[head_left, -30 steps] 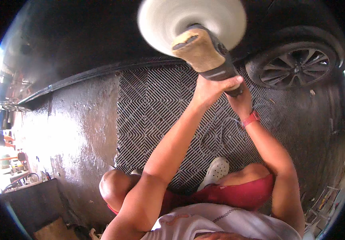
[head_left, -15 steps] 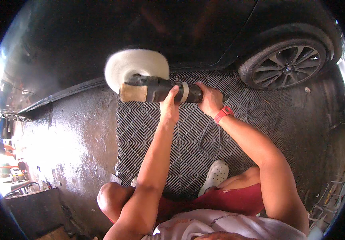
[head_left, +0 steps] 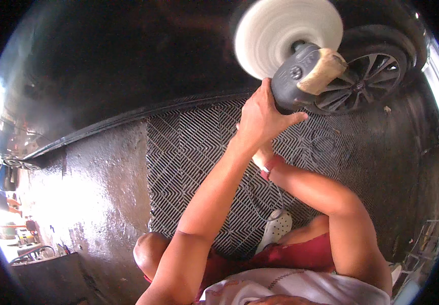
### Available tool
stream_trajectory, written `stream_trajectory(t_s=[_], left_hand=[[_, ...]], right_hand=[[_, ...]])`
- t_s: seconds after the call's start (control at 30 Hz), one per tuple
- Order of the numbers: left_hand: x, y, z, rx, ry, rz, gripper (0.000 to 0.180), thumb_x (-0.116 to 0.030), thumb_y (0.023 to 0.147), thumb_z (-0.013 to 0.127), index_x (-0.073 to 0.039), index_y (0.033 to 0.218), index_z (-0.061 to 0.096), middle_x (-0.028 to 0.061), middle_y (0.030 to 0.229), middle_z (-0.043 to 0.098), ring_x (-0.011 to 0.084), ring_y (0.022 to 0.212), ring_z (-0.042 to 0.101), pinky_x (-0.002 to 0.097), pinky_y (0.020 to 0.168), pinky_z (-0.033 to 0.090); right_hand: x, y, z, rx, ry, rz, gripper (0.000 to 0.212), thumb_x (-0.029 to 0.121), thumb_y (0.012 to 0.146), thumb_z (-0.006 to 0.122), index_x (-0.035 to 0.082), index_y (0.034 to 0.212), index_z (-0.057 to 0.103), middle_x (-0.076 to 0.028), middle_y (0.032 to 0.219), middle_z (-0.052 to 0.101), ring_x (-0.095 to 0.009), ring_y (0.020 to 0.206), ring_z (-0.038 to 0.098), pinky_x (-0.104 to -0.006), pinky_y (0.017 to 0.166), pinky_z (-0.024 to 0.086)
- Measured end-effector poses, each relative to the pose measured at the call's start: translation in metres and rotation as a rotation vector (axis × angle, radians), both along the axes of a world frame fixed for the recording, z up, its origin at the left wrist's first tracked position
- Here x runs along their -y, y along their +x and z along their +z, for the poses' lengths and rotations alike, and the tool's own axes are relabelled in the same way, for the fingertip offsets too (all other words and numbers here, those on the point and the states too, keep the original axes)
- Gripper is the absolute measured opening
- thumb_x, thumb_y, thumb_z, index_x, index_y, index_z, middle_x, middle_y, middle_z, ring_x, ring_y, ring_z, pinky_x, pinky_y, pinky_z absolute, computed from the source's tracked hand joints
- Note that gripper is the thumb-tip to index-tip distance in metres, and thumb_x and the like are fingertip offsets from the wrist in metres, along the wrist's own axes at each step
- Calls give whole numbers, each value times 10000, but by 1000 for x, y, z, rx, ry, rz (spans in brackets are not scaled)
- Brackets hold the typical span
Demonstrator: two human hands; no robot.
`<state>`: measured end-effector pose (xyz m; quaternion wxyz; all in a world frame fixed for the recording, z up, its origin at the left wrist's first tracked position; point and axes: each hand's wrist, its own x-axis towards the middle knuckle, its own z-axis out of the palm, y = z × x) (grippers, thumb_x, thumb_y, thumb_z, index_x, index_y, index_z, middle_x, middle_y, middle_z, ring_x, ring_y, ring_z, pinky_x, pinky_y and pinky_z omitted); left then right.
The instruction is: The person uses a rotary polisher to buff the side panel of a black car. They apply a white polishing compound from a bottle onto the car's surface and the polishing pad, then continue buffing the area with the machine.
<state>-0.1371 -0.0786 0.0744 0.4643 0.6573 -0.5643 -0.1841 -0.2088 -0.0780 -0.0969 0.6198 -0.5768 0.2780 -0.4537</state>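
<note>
A dark electric polisher [head_left: 291, 84] points up and to the right, with a tan wrap across its head. Its round white pad [head_left: 262, 43] shows blurred rings and lies over the black car side [head_left: 148, 61], left of the wheel. Whether the pad touches the paint I cannot tell. My left hand [head_left: 264, 116] grips the polisher body just behind the head, thumb out to the right. Lower down, my right hand [head_left: 264, 151], with a red watch [head_left: 271, 166] at its wrist, is closed round the rear of the tool, mostly hidden behind my left hand.
A spoked car wheel [head_left: 364, 84] stands at the right, partly covered by the polisher. Below the car lies a ribbed black floor mat [head_left: 194, 168] with a thin cord [head_left: 254, 201] on it. Wet, shiny floor [head_left: 102, 173] spreads left. My clog [head_left: 276, 229] rests on the mat.
Both hands have swung the polisher from left of centre up and to the right, near the wheel. Its head has turned, so the tan wrap now faces right. My left arm reaches farther forward.
</note>
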Motion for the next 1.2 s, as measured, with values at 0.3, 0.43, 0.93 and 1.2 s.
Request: stream_trajectory(t_s=[0.3,0.43,0.93,1.2], left_hand=[[-48,88,23,-450,-298,187,415,-207,797,931,-23,1122,750,78,1052,787,182,928,745,367,868,608],[-82,145,48,-646,-642,164,335,-154,935,777,36,1197,691,180,1080,775,267,1011,747,411,902,620],[-27,24,108,61,-145,65,808,-379,688,926,86,1274,620,292,973,780,412,961,802,454,861,640],[-38,55,18,-210,-273,158,491,-189,752,964,4,1138,730,85,1019,787,179,906,739,350,851,600]], right_hand=[[-8,68,88,-152,-390,-43,703,214,848,885,49,1436,537,-237,1143,759,-441,1067,753,-493,919,607],[-4,71,165,-296,-643,220,884,259,860,895,85,1552,372,-271,1140,756,-502,1037,735,-530,865,632],[-23,40,107,184,-38,24,679,100,914,837,-13,1445,431,-141,1298,658,-230,1162,651,-419,1031,525],[-18,40,61,20,-406,-68,682,113,900,837,-16,1436,436,-174,1299,655,-290,1229,660,-410,1062,527]])
